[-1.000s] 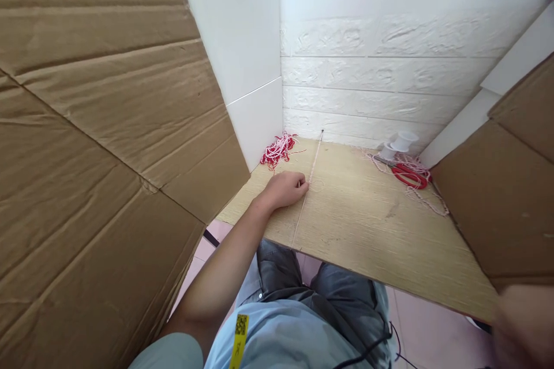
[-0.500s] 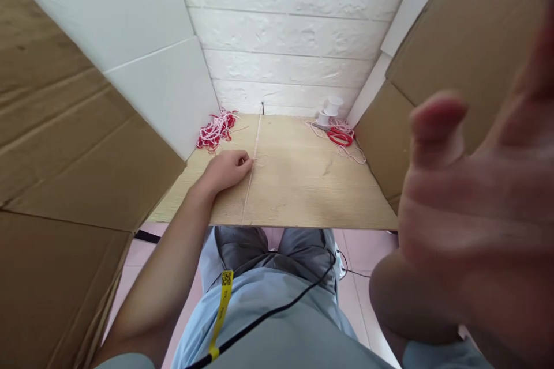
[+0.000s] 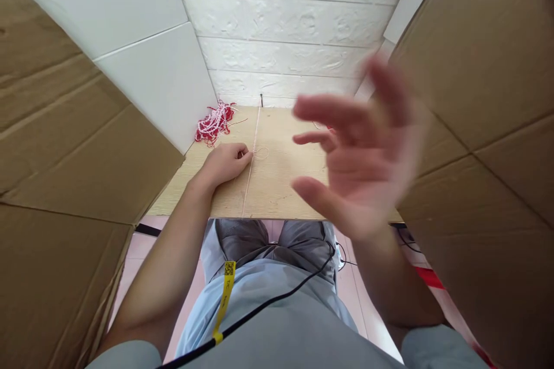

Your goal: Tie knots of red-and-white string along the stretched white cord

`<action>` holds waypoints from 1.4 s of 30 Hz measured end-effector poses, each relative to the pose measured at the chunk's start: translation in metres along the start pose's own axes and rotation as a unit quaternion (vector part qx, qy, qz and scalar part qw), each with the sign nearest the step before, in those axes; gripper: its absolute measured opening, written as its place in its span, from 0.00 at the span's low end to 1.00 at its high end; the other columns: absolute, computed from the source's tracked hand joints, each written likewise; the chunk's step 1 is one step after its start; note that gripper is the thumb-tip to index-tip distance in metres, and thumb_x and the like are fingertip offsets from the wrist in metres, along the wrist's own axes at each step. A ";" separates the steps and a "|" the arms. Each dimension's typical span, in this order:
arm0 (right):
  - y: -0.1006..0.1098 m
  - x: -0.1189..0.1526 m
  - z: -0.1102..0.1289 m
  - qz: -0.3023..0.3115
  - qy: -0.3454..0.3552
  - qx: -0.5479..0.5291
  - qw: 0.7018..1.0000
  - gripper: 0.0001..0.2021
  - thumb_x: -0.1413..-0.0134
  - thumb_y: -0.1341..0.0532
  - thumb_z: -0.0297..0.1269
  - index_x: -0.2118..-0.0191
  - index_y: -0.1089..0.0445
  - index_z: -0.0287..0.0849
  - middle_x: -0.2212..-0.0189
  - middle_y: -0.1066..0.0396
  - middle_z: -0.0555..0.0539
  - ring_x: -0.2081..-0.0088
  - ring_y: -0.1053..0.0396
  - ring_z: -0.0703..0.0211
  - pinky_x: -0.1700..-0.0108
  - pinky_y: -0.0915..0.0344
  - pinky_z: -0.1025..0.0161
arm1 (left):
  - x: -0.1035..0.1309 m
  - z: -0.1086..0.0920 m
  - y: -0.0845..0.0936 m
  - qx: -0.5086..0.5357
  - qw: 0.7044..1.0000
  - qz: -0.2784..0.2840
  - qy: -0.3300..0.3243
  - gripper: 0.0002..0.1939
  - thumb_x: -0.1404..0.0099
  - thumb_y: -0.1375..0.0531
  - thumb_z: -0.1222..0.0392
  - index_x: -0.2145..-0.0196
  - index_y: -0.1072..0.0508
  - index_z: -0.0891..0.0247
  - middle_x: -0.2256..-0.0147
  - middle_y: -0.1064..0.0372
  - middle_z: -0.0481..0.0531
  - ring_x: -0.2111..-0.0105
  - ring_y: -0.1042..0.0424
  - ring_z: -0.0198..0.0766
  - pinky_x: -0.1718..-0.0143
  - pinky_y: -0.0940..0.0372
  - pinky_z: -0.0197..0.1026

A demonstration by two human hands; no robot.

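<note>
My left hand (image 3: 229,162) rests on the wooden board, thumb and forefinger pinched on a thin pale string (image 3: 257,131). The string runs taut from a dark nail (image 3: 261,100) at the board's back edge to its front edge. A small loose loop of thread (image 3: 262,153) lies just right of my fingertips. Raised above the right part of the board, my right hand (image 3: 363,161) is slightly blurred, with fingers spread and nothing in it.
A tangle of red and white cord (image 3: 215,122) lies at the board's back left. Cardboard panels (image 3: 142,155) flank the wooden board (image 3: 285,184) on both sides, and a white brick-patterned wall (image 3: 277,52) rises behind. My right hand mostly covers something red at back right.
My right hand has swung from close to the camera at far right inward over the board, now hiding the spools and red-handled scissors. The left hand keeps its pinch.
</note>
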State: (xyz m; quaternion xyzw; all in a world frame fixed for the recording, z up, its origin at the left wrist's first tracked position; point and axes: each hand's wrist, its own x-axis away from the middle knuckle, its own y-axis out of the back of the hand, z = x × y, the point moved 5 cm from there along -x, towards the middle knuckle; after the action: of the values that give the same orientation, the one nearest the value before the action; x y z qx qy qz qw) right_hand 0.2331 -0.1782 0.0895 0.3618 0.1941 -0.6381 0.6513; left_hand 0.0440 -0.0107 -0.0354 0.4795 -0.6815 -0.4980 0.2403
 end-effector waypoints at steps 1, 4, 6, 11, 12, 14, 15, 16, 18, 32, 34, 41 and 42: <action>-0.011 0.002 -0.023 0.007 -0.003 0.006 1.000 0.35 0.43 0.37 0.34 0.34 0.53 0.61 0.37 0.42 0.48 0.38 0.38 0.51 0.45 0.28 0.50 | 0.000 0.001 0.000 -0.001 1.000 -0.003 -0.002 0.18 0.35 0.47 0.48 0.73 0.27 0.63 0.71 0.27 0.52 0.71 0.34 0.38 0.71 0.46 0.39; -0.041 0.011 -0.096 0.073 -0.036 0.076 0.994 0.31 0.40 0.41 0.36 0.33 0.51 0.49 0.37 0.41 0.41 0.37 0.41 0.47 0.40 0.36 0.42 | -0.001 0.004 -0.003 0.000 1.000 0.000 0.002 0.18 0.35 0.47 0.48 0.74 0.29 0.62 0.73 0.28 0.51 0.73 0.35 0.38 0.72 0.47 0.39; -0.055 0.020 -0.135 0.125 -0.061 0.140 0.980 0.33 0.41 0.40 0.35 0.32 0.51 0.44 0.35 0.44 0.39 0.33 0.47 0.47 0.34 0.46 0.42 | -0.002 0.006 -0.004 0.004 1.000 0.005 0.006 0.18 0.35 0.47 0.48 0.74 0.29 0.62 0.74 0.28 0.50 0.73 0.35 0.37 0.73 0.48 0.39; -0.076 0.037 -0.178 0.207 -0.158 0.231 0.938 0.38 0.40 0.42 0.39 0.30 0.55 0.29 0.31 0.55 0.29 0.29 0.58 0.43 0.29 0.58 0.45 | -0.001 0.008 -0.003 0.013 1.000 0.012 0.016 0.19 0.35 0.47 0.46 0.75 0.30 0.62 0.74 0.28 0.50 0.73 0.35 0.38 0.73 0.47 0.39; -0.078 0.038 -0.181 0.212 -0.170 0.230 0.935 0.39 0.40 0.42 0.41 0.30 0.57 0.30 0.31 0.57 0.30 0.29 0.60 0.44 0.29 0.59 0.45 | -0.001 0.008 -0.002 0.018 1.000 0.012 0.021 0.19 0.36 0.47 0.46 0.75 0.30 0.62 0.74 0.28 0.50 0.73 0.34 0.38 0.72 0.46 0.39; -0.079 0.035 -0.187 0.221 -0.195 0.223 0.929 0.43 0.42 0.40 0.44 0.29 0.59 0.32 0.30 0.59 0.32 0.29 0.63 0.43 0.29 0.61 0.45 | 0.000 0.007 -0.001 0.034 0.999 0.018 0.026 0.19 0.36 0.47 0.45 0.74 0.29 0.61 0.72 0.26 0.50 0.72 0.32 0.38 0.71 0.44 0.39; -0.079 0.031 -0.190 0.225 -0.207 0.220 0.926 0.45 0.44 0.39 0.46 0.29 0.59 0.32 0.29 0.60 0.32 0.28 0.64 0.43 0.29 0.61 0.45 | 0.001 0.007 0.000 0.040 0.999 0.022 0.029 0.19 0.36 0.47 0.45 0.73 0.28 0.61 0.71 0.25 0.50 0.71 0.31 0.39 0.71 0.43 0.39; -0.078 0.027 -0.194 0.230 -0.218 0.220 0.923 0.46 0.45 0.38 0.48 0.29 0.59 0.32 0.29 0.61 0.32 0.28 0.65 0.42 0.29 0.62 0.45 | 0.001 0.007 0.000 0.042 0.998 0.027 0.031 0.19 0.36 0.47 0.45 0.73 0.28 0.61 0.71 0.25 0.50 0.71 0.31 0.39 0.70 0.43 0.39; -0.078 0.017 -0.202 0.238 -0.235 0.231 0.914 0.49 0.48 0.36 0.50 0.29 0.58 0.31 0.29 0.63 0.30 0.28 0.66 0.40 0.29 0.61 0.46 | 0.000 0.008 0.003 0.034 0.998 0.040 0.036 0.21 0.35 0.48 0.44 0.73 0.27 0.62 0.71 0.25 0.51 0.71 0.30 0.40 0.70 0.42 0.39; -0.093 -0.009 -0.212 0.163 -0.155 0.270 0.936 0.09 0.45 0.36 0.41 0.60 0.30 0.44 0.55 0.34 0.44 0.50 0.37 0.51 0.44 0.43 0.52 | -0.061 0.029 0.011 0.245 0.923 0.281 0.096 0.20 0.46 0.36 0.44 0.66 0.23 0.64 0.69 0.22 0.58 0.71 0.25 0.39 0.75 0.36 0.36; -0.094 -0.009 -0.213 0.180 -0.146 0.250 0.940 0.06 0.45 0.37 0.38 0.61 0.28 0.44 0.55 0.34 0.45 0.49 0.37 0.52 0.43 0.44 0.53 | -0.064 0.037 0.003 0.315 0.907 0.263 0.093 0.18 0.48 0.34 0.47 0.65 0.24 0.64 0.69 0.22 0.57 0.76 0.28 0.34 0.81 0.42 0.33; -0.092 -0.011 -0.217 0.194 -0.148 0.236 0.941 0.04 0.45 0.37 0.35 0.64 0.28 0.43 0.55 0.32 0.44 0.49 0.36 0.52 0.45 0.42 0.53 | -0.051 0.030 -0.006 0.315 0.893 0.318 0.050 0.18 0.44 0.35 0.46 0.65 0.27 0.64 0.70 0.23 0.55 0.80 0.29 0.32 0.85 0.48 0.31; -0.091 -0.010 -0.218 0.193 -0.148 0.237 0.940 0.05 0.45 0.37 0.36 0.62 0.28 0.43 0.56 0.32 0.44 0.50 0.36 0.52 0.45 0.42 0.54 | -0.050 0.026 -0.006 0.314 0.889 0.330 0.040 0.18 0.44 0.35 0.46 0.65 0.28 0.64 0.70 0.23 0.55 0.79 0.28 0.33 0.85 0.48 0.31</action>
State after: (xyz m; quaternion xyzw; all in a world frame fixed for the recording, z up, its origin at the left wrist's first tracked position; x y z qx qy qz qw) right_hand 0.1888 -0.0076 -0.0676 0.4376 -0.1352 -0.5740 0.6788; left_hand 0.0469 0.0451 -0.0436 0.2965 -0.9111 -0.1300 0.2550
